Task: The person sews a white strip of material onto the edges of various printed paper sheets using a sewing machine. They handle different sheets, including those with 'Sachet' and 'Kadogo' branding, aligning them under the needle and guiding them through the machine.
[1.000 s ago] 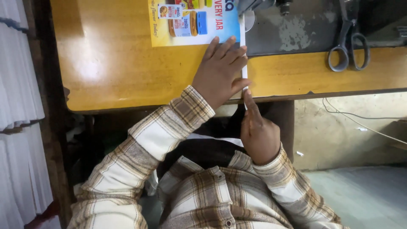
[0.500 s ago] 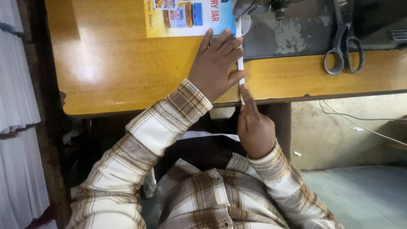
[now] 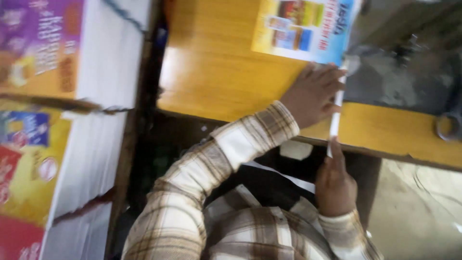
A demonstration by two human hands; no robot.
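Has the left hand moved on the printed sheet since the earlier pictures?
No. The left hand lies flat at the lower right edge of the printed sheet on the wooden table, as before; only the camera has shifted.

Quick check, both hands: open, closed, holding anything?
Left hand: open, flat on the printed sheet.
Right hand: closed, pinching the white strip.

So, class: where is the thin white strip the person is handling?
In the head view, the white strip lies across the wooden table's near edge, right of centre, just under the printed sheet, between the left hand and right hand.
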